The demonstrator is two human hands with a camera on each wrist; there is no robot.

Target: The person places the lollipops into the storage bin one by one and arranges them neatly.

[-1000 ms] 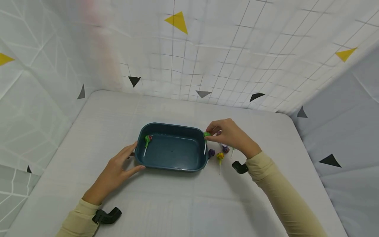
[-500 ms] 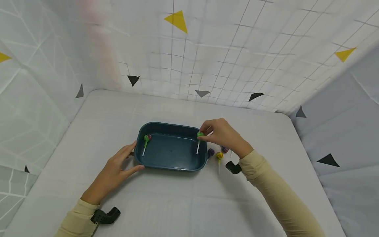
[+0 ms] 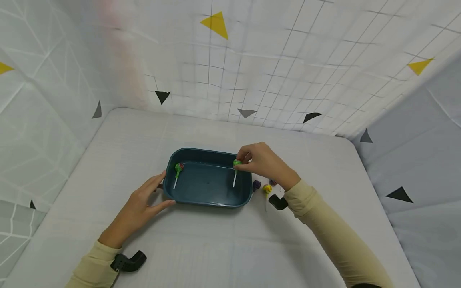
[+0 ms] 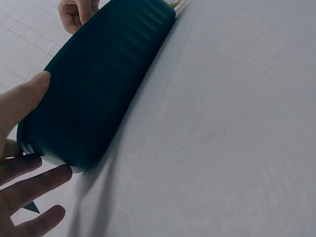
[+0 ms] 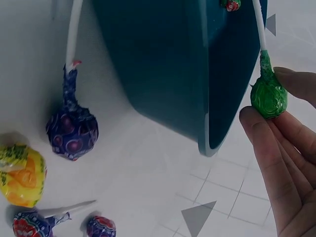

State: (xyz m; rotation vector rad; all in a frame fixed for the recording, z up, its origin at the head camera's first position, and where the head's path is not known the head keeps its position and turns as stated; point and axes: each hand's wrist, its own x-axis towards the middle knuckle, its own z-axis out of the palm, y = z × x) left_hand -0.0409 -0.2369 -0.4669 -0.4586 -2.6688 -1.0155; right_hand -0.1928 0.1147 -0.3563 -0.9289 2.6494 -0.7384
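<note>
My right hand (image 3: pixel 262 163) pinches a green-wrapped lollipop (image 5: pixel 269 98) by its candy head between thumb and fingertips. In the head view it overlaps the right part of a dark teal plastic tub (image 3: pixel 209 201), white stick pointing down toward the tub floor. Another green and red lollipop (image 3: pixel 179 168) lies inside at the left end. My left hand (image 3: pixel 138 210) touches the tub's left end with spread, fairly straight fingers; in the left wrist view its thumb (image 4: pixel 37 84) lies at the rim and fingertips meet the wall.
Right of the tub, on the white-covered table (image 3: pixel 201 248), lie a purple lollipop (image 5: pixel 72 133), a yellow one (image 3: pixel 267 189) and others, partly hidden by my right hand in the head view. Patterned white sheets (image 3: pixel 281 72) hang behind and beside the table.
My right hand has carried the green lollipop leftward, from the tub's right rim to over its inside. My left hand stays at the tub's left end.
</note>
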